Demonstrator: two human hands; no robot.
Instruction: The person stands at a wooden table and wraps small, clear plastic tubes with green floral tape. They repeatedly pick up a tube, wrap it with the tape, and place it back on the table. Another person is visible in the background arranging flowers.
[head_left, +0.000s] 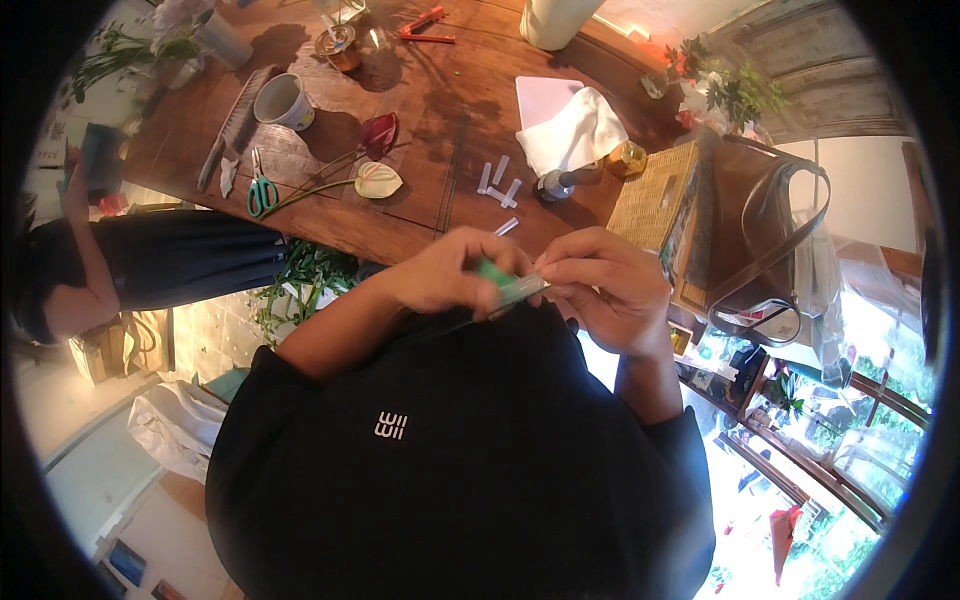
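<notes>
In front of my chest my two hands meet over a small clear plastic tube (521, 287). My left hand (450, 274) grips a blurred green item (493, 272), possibly a roll of tape, against the tube. The fingertips of my right hand (611, 289) pinch the tube's other end. Several similar clear tubes (500, 169) lie on the wooden table (420, 82) just beyond, one of them (506, 226) close behind my fingers. Thin dark wires (453, 172) lie side by side left of the tubes. A red anthurium (379, 135) and a pale anthurium (378, 180) rest further left.
Teal-handled scissors (262, 193), a brush (244, 109) and a white bucket (285, 103) are at the left. A dark bottle (555, 185), a white cloth (577, 129) and a wicker box (651, 193) stand right. Another person (150, 259) is at the far left.
</notes>
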